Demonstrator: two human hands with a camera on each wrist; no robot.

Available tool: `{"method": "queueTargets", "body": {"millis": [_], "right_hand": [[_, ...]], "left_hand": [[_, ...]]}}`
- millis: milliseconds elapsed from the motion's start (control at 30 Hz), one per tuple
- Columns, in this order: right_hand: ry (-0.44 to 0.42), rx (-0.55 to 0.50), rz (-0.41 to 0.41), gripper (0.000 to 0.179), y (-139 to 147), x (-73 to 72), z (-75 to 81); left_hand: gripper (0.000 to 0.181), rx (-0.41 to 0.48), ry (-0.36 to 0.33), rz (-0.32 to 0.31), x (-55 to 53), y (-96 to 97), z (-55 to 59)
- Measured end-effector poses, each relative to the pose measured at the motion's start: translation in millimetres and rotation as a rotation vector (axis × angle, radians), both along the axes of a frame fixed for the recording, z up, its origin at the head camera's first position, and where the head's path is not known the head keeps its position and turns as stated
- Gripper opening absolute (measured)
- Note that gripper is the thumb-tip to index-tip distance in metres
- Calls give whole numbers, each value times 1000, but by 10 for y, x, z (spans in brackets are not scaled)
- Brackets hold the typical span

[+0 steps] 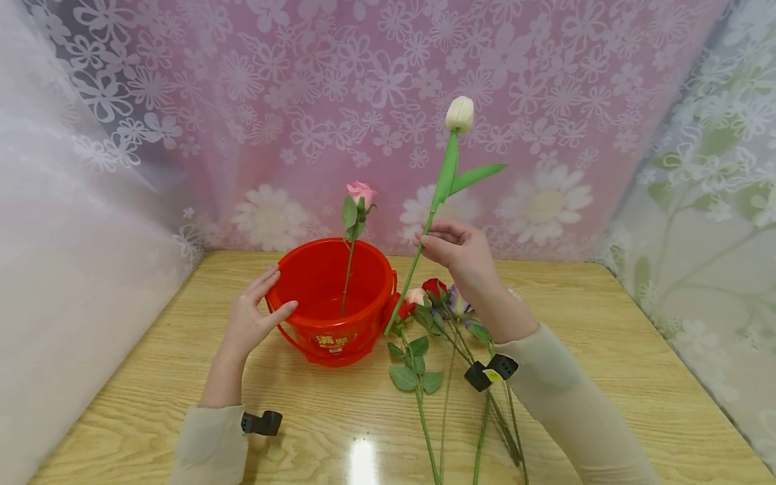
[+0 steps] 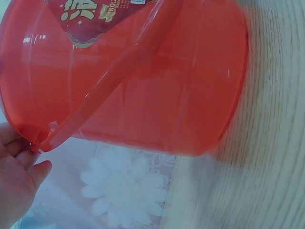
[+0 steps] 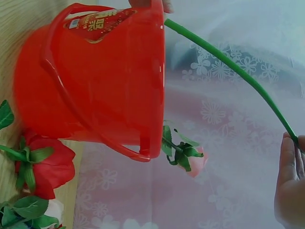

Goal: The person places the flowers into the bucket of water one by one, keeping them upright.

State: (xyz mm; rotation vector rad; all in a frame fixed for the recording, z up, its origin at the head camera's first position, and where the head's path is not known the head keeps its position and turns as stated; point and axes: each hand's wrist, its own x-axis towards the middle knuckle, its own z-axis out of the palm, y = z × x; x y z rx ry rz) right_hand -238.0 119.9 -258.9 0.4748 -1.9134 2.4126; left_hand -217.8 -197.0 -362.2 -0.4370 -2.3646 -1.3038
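Note:
My left hand (image 1: pixel 251 320) holds the left rim of a red plastic bucket (image 1: pixel 330 340). In the left wrist view, the fingers (image 2: pixel 12 150) are at the rim beside the handle joint. My right hand (image 1: pixel 463 259) pinches the green stem of an artificial white tulip (image 1: pixel 460 114) between thumb and fingers. The tulip is raised with its bloom up, and its stem slants down to the left, the lower end beside the bucket's right rim. One artificial pink rose (image 1: pixel 360 194) stands in the bucket, its bloom above the rim.
Several artificial flowers lie right of the bucket, among them a red rose (image 1: pixel 434 289) and a purple flower (image 1: pixel 459 301), their stems pointing toward me. The wooden table (image 1: pixel 606 377) meets a pink flowered curtain (image 1: pixel 364 87) behind. Pale sheets hang at both sides.

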Motion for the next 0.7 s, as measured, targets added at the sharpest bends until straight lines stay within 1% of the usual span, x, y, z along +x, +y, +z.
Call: {"method": "queueTargets", "body": {"millis": [67, 167, 300, 433, 700], "right_hand": [[11, -16, -7, 9, -24, -13, 34], [23, -38, -22, 10, -60, -45, 75], [41, -61, -46, 13, -107, -107, 96], [68, -71, -66, 14, -157, -167, 66], [62, -109, -84, 14, -262, -215, -27]], "left_hand": [[59, -12, -4, 8, -13, -15, -19], [61, -25, -10, 19, -61, -62, -90], [63, -31, 8, 23, -89, -85, -143], [64, -46, 28, 30, -96, -81, -149], [63, -38, 28, 27, -91, -69, -129]]}}
